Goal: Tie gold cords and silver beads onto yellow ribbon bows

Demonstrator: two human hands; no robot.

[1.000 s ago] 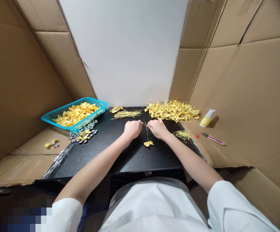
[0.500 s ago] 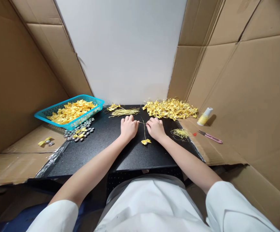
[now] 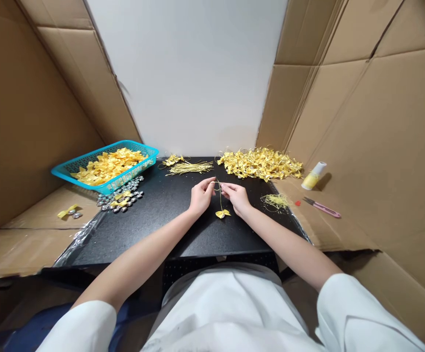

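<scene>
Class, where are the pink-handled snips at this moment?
In the head view, the pink-handled snips lie on the cardboard at the right, just beside the small red piece.

Looks like a small craft workstation here — cardboard walls (image 3: 391, 127), heaped yellow bows (image 3: 261, 165), snips (image 3: 322, 207) close by.

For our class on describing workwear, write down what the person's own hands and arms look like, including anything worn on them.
Left hand and right hand are bare, ungloved. White, loose, short sleeves; forearms uncovered, without visible watch or bracelet.
</scene>
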